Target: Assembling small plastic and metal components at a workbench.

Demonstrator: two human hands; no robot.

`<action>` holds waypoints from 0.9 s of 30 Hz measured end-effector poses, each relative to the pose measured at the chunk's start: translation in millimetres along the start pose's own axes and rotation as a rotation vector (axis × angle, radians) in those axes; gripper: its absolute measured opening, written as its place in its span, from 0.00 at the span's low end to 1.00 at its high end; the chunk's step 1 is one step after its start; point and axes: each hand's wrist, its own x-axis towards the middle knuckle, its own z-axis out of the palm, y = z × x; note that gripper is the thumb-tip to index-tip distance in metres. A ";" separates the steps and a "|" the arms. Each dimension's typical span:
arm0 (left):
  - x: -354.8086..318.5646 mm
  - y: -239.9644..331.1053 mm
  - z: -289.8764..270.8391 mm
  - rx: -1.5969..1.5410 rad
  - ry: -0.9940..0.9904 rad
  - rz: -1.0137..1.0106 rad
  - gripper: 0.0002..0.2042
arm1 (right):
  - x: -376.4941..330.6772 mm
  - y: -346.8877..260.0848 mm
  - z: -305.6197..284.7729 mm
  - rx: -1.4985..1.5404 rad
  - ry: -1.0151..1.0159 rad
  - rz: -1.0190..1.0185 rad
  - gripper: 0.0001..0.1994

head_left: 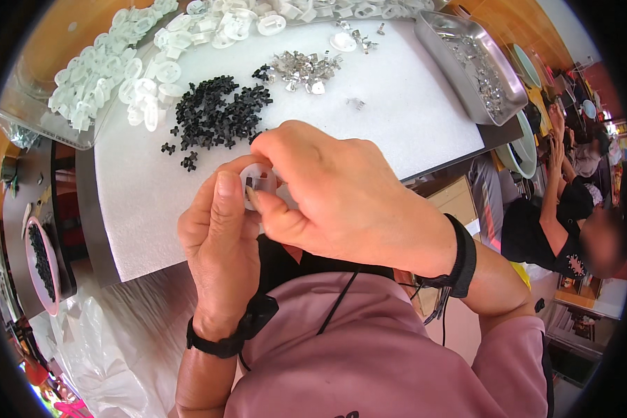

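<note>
Between my two hands, over the near edge of the white sheet, is a round white plastic piece [264, 179] with a dark part showing in its opening. My left hand [219, 216] is closed on its rim, the thumb upright against the side. From the right, the bent fingers of my right hand [327, 188] reach over the piece, thumb and fingertips pressed at its opening; whatever small part they pinch is mostly hidden. Just beyond my hands lies a heap of small black cross-shaped plastic parts [219, 111]. A pile of small silvery metal clips [305, 70] sits farther back.
Many white plastic pieces [94, 80] are heaped at the back left, some in a clear tray. A metal tray [435, 31] with metal parts stands at the back right. A pink-rimmed bowl [54, 296] of black parts sits far left. Another person [554, 202] works at right.
</note>
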 end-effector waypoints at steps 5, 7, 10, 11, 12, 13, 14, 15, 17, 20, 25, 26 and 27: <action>-3.2 3.4 0.6 -0.053 -0.056 0.015 0.20 | -8.4 -11.2 -3.8 0.055 0.102 -0.070 0.19; -3.2 1.9 -0.9 -0.047 -0.041 0.012 0.20 | -7.8 -12.4 3.3 0.030 0.123 -0.106 0.19; -0.2 -4.4 -9.2 -0.111 -0.113 -0.001 0.19 | -5.4 -6.2 10.8 -0.038 0.152 -0.155 0.18; 1.5 -5.8 -9.6 -0.121 -0.128 0.002 0.18 | -4.4 -3.9 13.4 -0.037 0.151 -0.153 0.18; 0.4 -4.6 -9.4 -0.131 -0.146 0.016 0.18 | -3.9 -5.3 13.9 -0.026 0.175 -0.169 0.17; -0.6 -3.9 -9.2 -0.131 -0.147 0.023 0.18 | -3.5 -6.5 14.2 -0.015 0.199 -0.185 0.16; -1.4 -3.2 -8.8 -0.131 -0.140 0.029 0.17 | -3.3 -7.7 14.0 -0.017 0.202 -0.192 0.16; 0.3 -4.2 -8.4 -0.132 -0.135 0.025 0.17 | -2.8 -6.1 14.9 -0.027 0.201 -0.191 0.16; 5.2 -4.3 -3.5 -0.113 -0.100 0.025 0.18 | -1.1 -3.3 14.1 -0.042 0.202 -0.192 0.15; 4.7 -2.7 -6.6 -0.065 -0.089 0.026 0.19 | 0.0 -5.9 8.9 -0.044 0.194 -0.189 0.16; 0.5 4.0 1.8 0.069 -0.054 0.034 0.21 | 5.0 -13.4 -17.9 -0.052 0.028 -0.091 0.15; 0.0 3.8 -0.7 0.200 -0.080 0.071 0.23 | 2.7 -11.1 -19.1 -0.062 -0.017 -0.128 0.14; -2.8 3.1 -5.2 0.208 -0.121 0.055 0.23 | 0.8 -14.0 -24.3 -0.063 -0.058 -0.127 0.14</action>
